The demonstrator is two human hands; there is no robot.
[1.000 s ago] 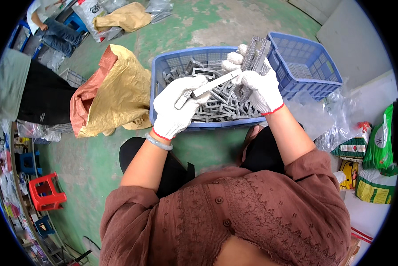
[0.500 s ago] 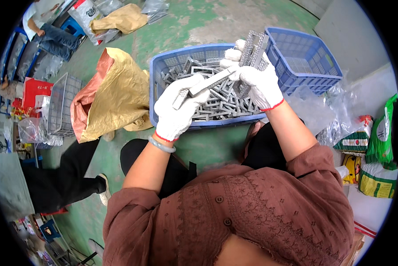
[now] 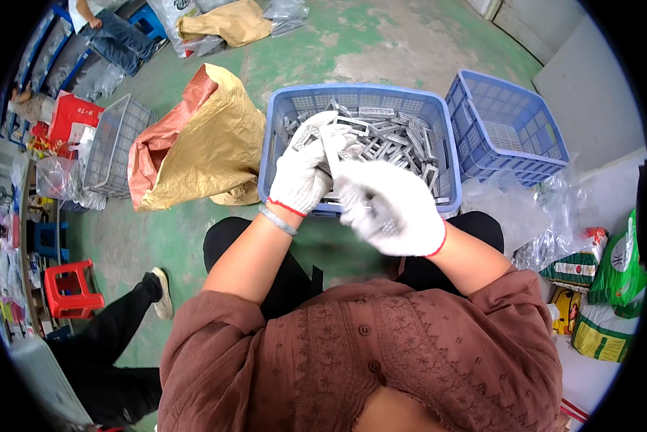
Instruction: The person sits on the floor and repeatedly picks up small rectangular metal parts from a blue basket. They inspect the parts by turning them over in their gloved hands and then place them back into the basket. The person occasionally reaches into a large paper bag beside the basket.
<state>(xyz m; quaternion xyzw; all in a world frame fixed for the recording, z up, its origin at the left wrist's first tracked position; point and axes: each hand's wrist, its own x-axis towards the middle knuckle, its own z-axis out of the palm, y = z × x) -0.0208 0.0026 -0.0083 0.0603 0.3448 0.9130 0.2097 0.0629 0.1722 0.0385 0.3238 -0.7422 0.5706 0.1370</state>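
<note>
Both of my hands wear white knit gloves with red cuffs. My left hand is over the near left part of a blue plastic crate, closed on a grey rectangular metal frame that stands up on its narrow side. Close beside it, my right hand is smeared by motion at the crate's near rim. Its fingers are curled around patterned grey metal frames, mostly hidden by the glove. Many similar loose metal frames lie piled in the crate.
To the right stands a second blue crate. A yellow-and-red woven sack is left of the pile, with a grey crate beyond. A red stool and a person's leg are at the left. Clear plastic bags lie right.
My right hand has come down toward me from the crate's far right side with its frames. My left hand has moved slightly right and up. The person at left has shifted, showing the red stool.
</note>
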